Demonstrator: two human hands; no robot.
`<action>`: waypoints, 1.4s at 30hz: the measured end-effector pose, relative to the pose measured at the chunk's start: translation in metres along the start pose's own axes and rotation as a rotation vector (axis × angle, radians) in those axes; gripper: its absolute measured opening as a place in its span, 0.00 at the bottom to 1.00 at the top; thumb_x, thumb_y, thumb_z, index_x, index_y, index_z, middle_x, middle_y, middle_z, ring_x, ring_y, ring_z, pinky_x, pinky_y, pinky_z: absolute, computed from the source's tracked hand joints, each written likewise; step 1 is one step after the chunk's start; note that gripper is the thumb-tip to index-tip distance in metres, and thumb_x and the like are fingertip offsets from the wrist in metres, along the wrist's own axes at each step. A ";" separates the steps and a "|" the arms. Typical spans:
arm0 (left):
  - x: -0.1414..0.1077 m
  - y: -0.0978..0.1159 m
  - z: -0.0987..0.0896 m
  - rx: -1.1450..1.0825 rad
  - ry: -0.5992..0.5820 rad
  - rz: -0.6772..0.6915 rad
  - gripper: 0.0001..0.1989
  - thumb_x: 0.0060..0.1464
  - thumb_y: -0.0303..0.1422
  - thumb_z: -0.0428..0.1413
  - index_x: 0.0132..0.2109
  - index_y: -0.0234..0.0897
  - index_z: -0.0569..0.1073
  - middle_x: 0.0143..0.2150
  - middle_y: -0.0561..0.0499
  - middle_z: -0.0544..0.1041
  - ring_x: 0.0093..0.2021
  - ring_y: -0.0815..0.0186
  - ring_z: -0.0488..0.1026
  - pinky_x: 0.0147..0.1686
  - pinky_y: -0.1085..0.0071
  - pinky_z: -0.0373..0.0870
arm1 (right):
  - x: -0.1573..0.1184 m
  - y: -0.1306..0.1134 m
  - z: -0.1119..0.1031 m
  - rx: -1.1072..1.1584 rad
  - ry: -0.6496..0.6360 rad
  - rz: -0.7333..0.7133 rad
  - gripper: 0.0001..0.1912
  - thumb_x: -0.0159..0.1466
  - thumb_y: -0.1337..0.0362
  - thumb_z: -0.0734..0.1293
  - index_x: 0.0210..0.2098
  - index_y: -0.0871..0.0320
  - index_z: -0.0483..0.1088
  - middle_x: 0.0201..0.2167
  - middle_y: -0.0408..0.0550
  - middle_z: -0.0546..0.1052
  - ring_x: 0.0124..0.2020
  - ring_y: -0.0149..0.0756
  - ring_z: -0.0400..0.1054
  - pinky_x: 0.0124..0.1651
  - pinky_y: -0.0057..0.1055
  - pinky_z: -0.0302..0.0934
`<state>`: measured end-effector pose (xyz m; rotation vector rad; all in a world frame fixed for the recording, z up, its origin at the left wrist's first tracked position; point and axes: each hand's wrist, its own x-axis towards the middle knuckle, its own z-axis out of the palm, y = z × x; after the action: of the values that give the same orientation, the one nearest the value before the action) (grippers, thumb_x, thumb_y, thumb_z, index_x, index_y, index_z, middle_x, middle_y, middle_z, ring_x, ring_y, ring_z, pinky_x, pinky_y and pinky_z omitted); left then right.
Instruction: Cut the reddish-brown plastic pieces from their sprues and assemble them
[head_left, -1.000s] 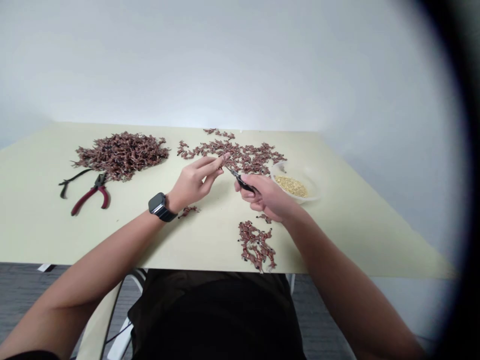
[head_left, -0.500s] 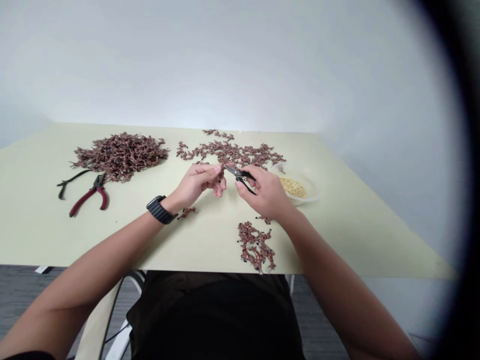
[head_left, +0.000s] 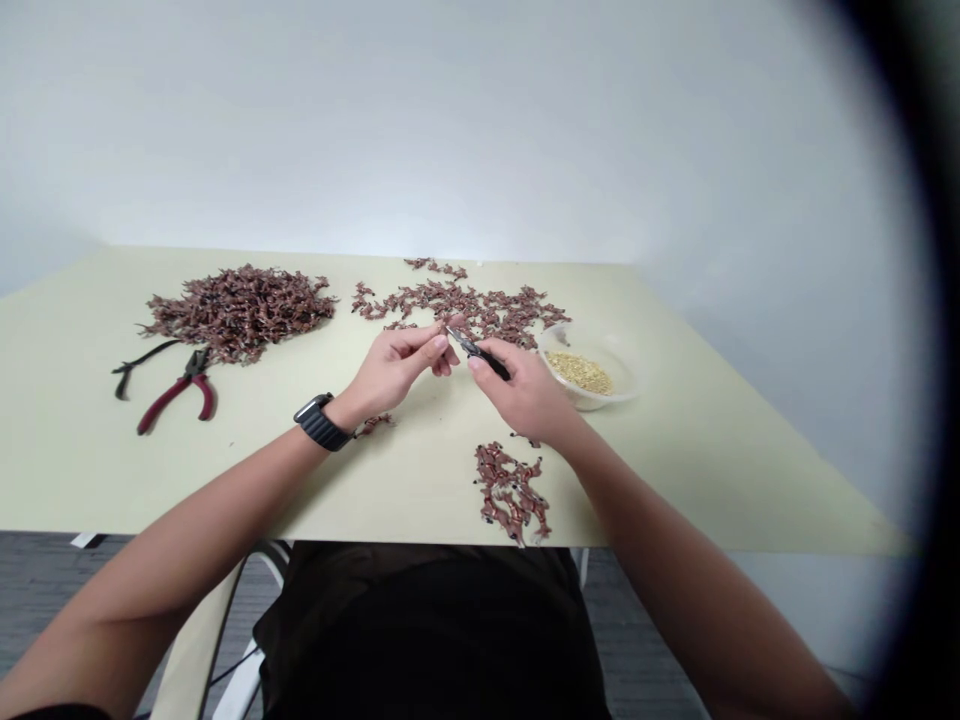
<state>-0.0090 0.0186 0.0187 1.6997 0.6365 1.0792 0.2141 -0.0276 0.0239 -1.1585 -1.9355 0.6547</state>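
Observation:
My left hand (head_left: 401, 365), with a dark watch on the wrist, pinches a small brown figure between thumb and forefinger. The fingers hide most of that figure. My right hand (head_left: 525, 390) is wrapped round black-handled pliers (head_left: 487, 357), whose handles are pressed together. Their metal jaws point up and left and reach the left fingertips; what lies between the jaws is too small to make out. One loose brown figure (head_left: 375, 425) lies beneath my left wrist. Nearer the table's front edge is a small group of similar brown figures (head_left: 510, 490).
A big heap of brown figures (head_left: 244, 310) lies at the back left, with red-handled pliers (head_left: 191, 380) and a black tool (head_left: 142, 362) before it. More scattered figures (head_left: 480, 305) cover the back middle. At right stands a clear bowl (head_left: 626, 385) of small gold-coloured bits (head_left: 581, 373).
The handles of the black pliers have closed together in my right hand, which has shifted slightly left. My left thumb has moved a little, and the pinched figure shows less than before.

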 end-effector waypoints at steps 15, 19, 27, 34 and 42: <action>0.002 -0.007 -0.002 0.284 0.206 -0.017 0.13 0.64 0.41 0.64 0.38 0.35 0.81 0.27 0.52 0.75 0.27 0.71 0.69 0.31 0.73 0.66 | 0.004 0.017 -0.003 -0.282 0.195 -0.108 0.12 0.71 0.54 0.67 0.46 0.55 0.71 0.30 0.44 0.69 0.31 0.38 0.64 0.37 0.36 0.57; 0.002 -0.006 -0.004 0.156 0.101 -0.052 0.16 0.66 0.42 0.62 0.35 0.34 0.78 0.29 0.50 0.75 0.29 0.70 0.70 0.32 0.73 0.67 | 0.004 0.021 -0.003 -0.377 0.168 -0.224 0.15 0.71 0.55 0.66 0.51 0.57 0.71 0.37 0.49 0.74 0.36 0.42 0.69 0.41 0.37 0.60; 0.002 0.003 -0.008 -0.022 0.000 -0.207 0.12 0.64 0.39 0.63 0.40 0.33 0.84 0.23 0.54 0.67 0.24 0.71 0.61 0.26 0.72 0.58 | 0.001 0.023 -0.009 -0.383 0.080 -0.229 0.19 0.71 0.54 0.67 0.56 0.58 0.72 0.44 0.55 0.78 0.43 0.46 0.74 0.44 0.39 0.63; 0.003 0.008 -0.010 0.003 -0.001 -0.305 0.11 0.61 0.35 0.62 0.37 0.32 0.84 0.21 0.55 0.60 0.24 0.72 0.53 0.26 0.70 0.49 | 0.000 0.022 -0.013 -0.359 0.007 -0.234 0.17 0.71 0.55 0.67 0.55 0.56 0.73 0.44 0.53 0.78 0.41 0.44 0.73 0.44 0.39 0.63; 0.004 0.007 -0.015 0.069 -0.051 -0.300 0.14 0.63 0.35 0.60 0.31 0.34 0.83 0.22 0.54 0.61 0.23 0.72 0.52 0.25 0.69 0.47 | 0.000 0.022 -0.012 -0.381 -0.021 -0.234 0.18 0.71 0.55 0.67 0.56 0.57 0.74 0.44 0.53 0.79 0.41 0.44 0.73 0.43 0.39 0.63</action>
<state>-0.0209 0.0264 0.0288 1.6220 0.8729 0.8079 0.2351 -0.0171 0.0144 -1.1230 -2.2335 0.1771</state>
